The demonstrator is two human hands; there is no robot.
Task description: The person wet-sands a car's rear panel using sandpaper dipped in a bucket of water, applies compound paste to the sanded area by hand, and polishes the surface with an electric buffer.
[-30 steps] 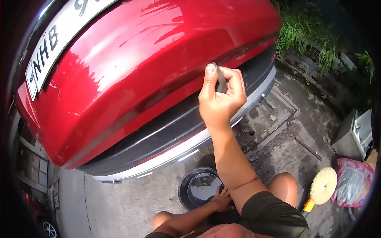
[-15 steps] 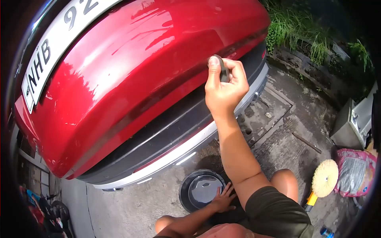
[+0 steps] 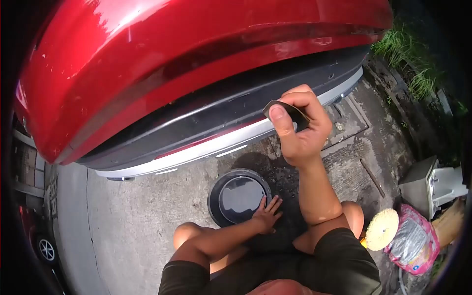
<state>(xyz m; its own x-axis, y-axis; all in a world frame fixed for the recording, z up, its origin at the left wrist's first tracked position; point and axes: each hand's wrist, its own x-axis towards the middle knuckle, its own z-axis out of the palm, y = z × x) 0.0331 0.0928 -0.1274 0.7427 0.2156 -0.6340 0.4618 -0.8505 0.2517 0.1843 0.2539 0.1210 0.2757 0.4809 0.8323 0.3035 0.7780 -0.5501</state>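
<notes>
My right hand [image 3: 306, 125] is raised in front of the rear bumper [image 3: 211, 115] of a red car [image 3: 196, 44]. Between its thumb and curled fingers it pinches a thin, dark, bent sheet [image 3: 298, 114]. My left hand [image 3: 267, 215] is low, its fingers spread and holding nothing, beside the rim of a round black basin [image 3: 214, 202]. Liquid with a pale reflection lies in the basin, which stands on the concrete ground.
At the lower right are a round fluffy pad [image 3: 382, 229], a pink bag [image 3: 413, 241] and a grey container [image 3: 418, 187]. A stick [image 3: 372, 178] lies on the ground. Grass [image 3: 398, 46] grows at the upper right. Another car's wheel [image 3: 46, 250] shows at lower left.
The view has shifted, and the number plate is out of sight. My right hand has moved from the red panel down to bumper level, still pinching the sheet. My left hand remains by the basin.
</notes>
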